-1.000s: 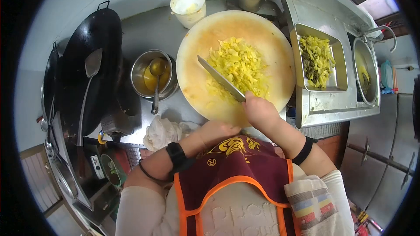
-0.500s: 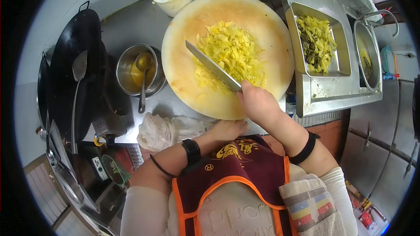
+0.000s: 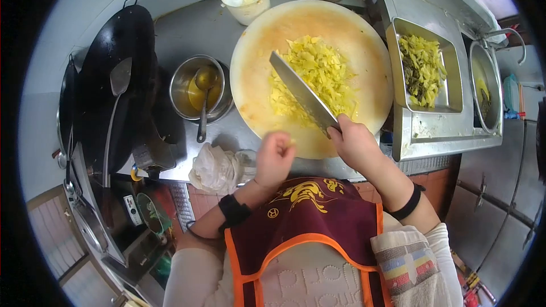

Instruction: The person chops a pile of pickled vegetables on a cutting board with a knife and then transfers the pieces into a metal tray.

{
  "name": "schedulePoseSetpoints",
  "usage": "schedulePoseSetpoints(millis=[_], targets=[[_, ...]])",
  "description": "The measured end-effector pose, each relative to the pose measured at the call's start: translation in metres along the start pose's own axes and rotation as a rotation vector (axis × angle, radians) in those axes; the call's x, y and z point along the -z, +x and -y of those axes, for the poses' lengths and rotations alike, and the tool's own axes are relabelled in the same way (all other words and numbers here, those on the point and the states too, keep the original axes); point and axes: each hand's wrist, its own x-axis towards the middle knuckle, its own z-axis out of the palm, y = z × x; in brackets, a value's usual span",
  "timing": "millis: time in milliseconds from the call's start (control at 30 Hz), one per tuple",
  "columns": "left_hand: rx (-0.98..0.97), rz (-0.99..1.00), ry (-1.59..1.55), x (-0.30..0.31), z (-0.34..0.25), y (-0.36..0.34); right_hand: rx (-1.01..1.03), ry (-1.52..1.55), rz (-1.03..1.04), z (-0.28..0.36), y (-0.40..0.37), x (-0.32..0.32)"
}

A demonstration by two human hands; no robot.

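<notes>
My right hand (image 3: 356, 143) grips a broad-bladed kitchen knife (image 3: 304, 92), its blade slanting up and left across the chopped yellow-green pickled vegetable (image 3: 324, 62). The vegetable lies in a loose heap on a thick round cutting board (image 3: 256, 40). At the board's near edge, my left hand (image 3: 274, 159) is raised with its fingers curled together. A small yellowish bit shows at its fingertips, too small to name. Just left of that hand lies a crumpled whitish plastic bag (image 3: 215, 169).
On the left are a black wok (image 3: 94, 108) with a spatula (image 3: 120, 77), and a metal pot (image 3: 179, 79) holding yellow liquid and a ladle (image 3: 206, 78). A white bucket (image 3: 245, 0) stands behind. To the right, a metal tray (image 3: 453, 77) holds more vegetable beside a sink basin (image 3: 476, 102).
My left hand has risen from below the board's near edge to over it, its fingers now curled. The knife still lies across the heap. The whole view has shifted slightly.
</notes>
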Motion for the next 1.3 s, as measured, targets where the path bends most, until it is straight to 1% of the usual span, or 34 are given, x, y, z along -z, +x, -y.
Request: schedulePoseSetpoints(millis=[67, 100, 133, 200, 233, 267, 300, 333, 367, 400, 433, 500, 600, 633, 700, 733, 800, 867, 900, 933, 1000, 1100, 1167, 1200, 1267, 1300], targets=[[-0.113, -0.266, 0.137, 0.003, 0.004, 0.021, 0.027, 0.034, -0.041, 0.004, -0.005, 0.0], [-0.055, -0.258, 0.128, 0.006, 0.002, 0.026, 0.043, 0.027, -0.043, 0.006, -0.007, 0.0], [-0.055, -0.266, 0.125, 0.009, 0.0, 0.027, 0.059, 0.018, -0.044, 0.009, -0.01, 0.0], [-0.067, -0.248, 0.344, 0.018, -0.004, 0.028, 0.09, 0.008, -0.023, 0.018, -0.014, -0.002], [-0.067, -0.256, 0.343, 0.023, -0.002, 0.028, 0.111, 0.002, -0.004, 0.023, -0.015, -0.003], [-0.147, -0.277, 0.439, 0.027, 0.003, 0.028, 0.117, -0.002, -0.003, 0.028, -0.015, -0.004], [-0.228, -0.295, 0.535, 0.03, 0.007, 0.028, 0.134, -0.036, 0.044, 0.032, -0.015, -0.007], [-0.229, -0.301, 0.533, 0.031, 0.011, 0.028, 0.15, -0.071, 0.091, 0.034, -0.013, -0.01], [-0.197, -0.267, 0.543, 0.032, 0.015, 0.028, 0.152, -0.133, 0.138, 0.032, -0.01, -0.017], [-0.165, -0.234, 0.553, 0.033, 0.014, 0.027, 0.157, -0.138, 0.138, 0.031, -0.007, -0.02], [-0.164, -0.24, 0.55, 0.032, 0.013, 0.026, 0.153, -0.168, 0.156, 0.03, -0.005, -0.023], [-0.022, -0.185, 0.621, 0.03, 0.006, 0.026, 0.155, -0.203, 0.168, 0.03, -0.002, -0.025], [-0.042, -0.184, 0.619, 0.03, 0.007, 0.029, 0.177, -0.199, 0.153, 0.031, -0.002, -0.022], [-0.046, -0.188, 0.616, 0.03, 0.008, 0.029, 0.156, -0.2, 0.14, 0.035, -0.004, -0.019], [-0.142, -0.208, 0.54, 0.03, 0.012, 0.031, 0.136, -0.203, 0.126, 0.04, -0.006, -0.014], [-0.143, -0.21, 0.539, 0.029, 0.013, 0.03, 0.138, -0.181, 0.103, 0.041, -0.007, -0.013], [-0.153, -0.288, 0.384, 0.026, 0.015, 0.03, 0.138, -0.159, 0.078, 0.041, -0.008, -0.015], [-0.135, -0.298, 0.368, 0.026, 0.017, 0.029, 0.12, -0.219, 0.221, 0.036, -0.006, -0.023], [-0.116, -0.307, 0.354, 0.026, 0.018, 0.027, 0.121, -0.219, 0.22, 0.036, -0.006, -0.023], [-0.118, -0.307, 0.354, 0.026, 0.019, 0.027, 0.129, -0.213, 0.209, 0.037, -0.006, -0.022], [-0.213, -0.258, 0.381, 0.027, 0.02, 0.027, 0.136, -0.205, 0.187, 0.036, -0.007, -0.022], [-0.235, -0.213, 0.428, 0.026, 0.014, 0.027, 0.128, -0.149, 0.162, 0.034, -0.009, -0.023], [-0.261, -0.205, 0.454, 0.027, 0.013, 0.027, 0.025, -0.049, 0.086, 0.034, -0.012, -0.016], [-0.277, -0.198, 0.485, 0.027, 0.012, 0.028, 0.021, -0.054, 0.078, 0.028, -0.013, -0.014], [-0.327, -0.188, 0.452, 0.029, 0.008, 0.033, 0.043, 0.073, -0.169, 0.011, -0.012, -0.01], [-0.367, -0.179, 0.425, 0.029, 0.006, 0.035, -0.033, 0.138, -0.221, 0.013, -0.016, 0.004]])
